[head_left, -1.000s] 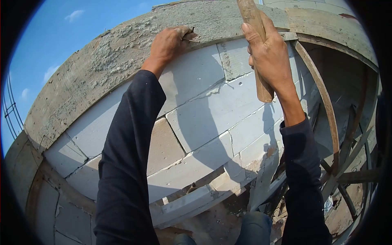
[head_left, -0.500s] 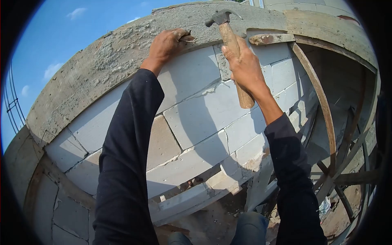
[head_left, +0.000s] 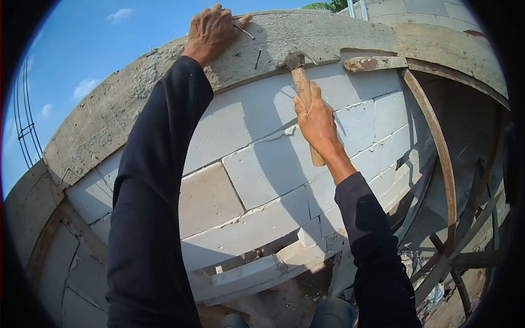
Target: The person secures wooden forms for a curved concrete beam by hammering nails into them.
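Hammer at centre-right, in front of the block wall, handle clasped by the right hand. Handle tilted: butt end toward the near side, head at the far end, claw to the right. Head overlaps the lower edge of a rough grey board running across the far side above the blocks; contact between the two cannot be told.

Left hand well apart from the right, farther off and to the left, at the board's upper edge. Fingers bent, one digit extended rightward. Pale nail slants out just beside that digit, over the board; whether the hand grips it cannot be told. Second, dark nail on the board face, between left hand and hammer head, near both.

Both arms in dark sleeves, reaching forward from the near side. Wall: pale blocks, plus one tan block between the arms; shadow falls across the middle of the wall. Right: short plank meeting a long timber, which appears bowed. Far left: thin upright bars against blue sky. Near edge: part of a trouser leg.
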{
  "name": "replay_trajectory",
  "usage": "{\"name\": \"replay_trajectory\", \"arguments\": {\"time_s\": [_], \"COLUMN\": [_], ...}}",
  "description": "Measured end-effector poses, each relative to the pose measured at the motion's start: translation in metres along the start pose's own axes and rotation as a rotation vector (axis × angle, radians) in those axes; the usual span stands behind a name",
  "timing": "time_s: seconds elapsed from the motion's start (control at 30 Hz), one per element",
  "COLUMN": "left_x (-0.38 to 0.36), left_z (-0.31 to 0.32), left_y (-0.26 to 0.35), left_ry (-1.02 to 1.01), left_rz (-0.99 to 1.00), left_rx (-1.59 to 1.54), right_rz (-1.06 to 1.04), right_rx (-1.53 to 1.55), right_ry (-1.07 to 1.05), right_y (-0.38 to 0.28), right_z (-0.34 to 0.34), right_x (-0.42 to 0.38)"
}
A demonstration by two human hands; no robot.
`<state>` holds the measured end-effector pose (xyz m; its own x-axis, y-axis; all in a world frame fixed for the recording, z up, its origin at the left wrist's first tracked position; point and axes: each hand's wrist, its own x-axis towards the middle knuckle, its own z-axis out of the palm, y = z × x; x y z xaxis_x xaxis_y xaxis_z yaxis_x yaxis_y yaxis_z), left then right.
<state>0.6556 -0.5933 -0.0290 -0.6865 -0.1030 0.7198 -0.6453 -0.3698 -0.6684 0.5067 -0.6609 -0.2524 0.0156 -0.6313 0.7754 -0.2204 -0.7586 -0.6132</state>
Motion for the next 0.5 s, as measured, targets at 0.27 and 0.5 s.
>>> {"name": "replay_trajectory", "arguments": {"time_s": [0.27, 0.5], "left_x": [-0.012, -0.030], "left_z": [0.025, 0.019], "left_y": [-0.013, -0.018], "left_ry": [-0.416, -0.429], "left_rz": [-0.193, -0.091], "left_rx": [-0.157, -0.286], "right_rz": [-0.007, -0.044], "right_rx": [0.011, -0.002], "right_ry": [-0.014, -0.018], "right_y": [0.002, 0.008], "right_z": [-0.001, -0.001], "right_x": [0.001, 0.004]}}
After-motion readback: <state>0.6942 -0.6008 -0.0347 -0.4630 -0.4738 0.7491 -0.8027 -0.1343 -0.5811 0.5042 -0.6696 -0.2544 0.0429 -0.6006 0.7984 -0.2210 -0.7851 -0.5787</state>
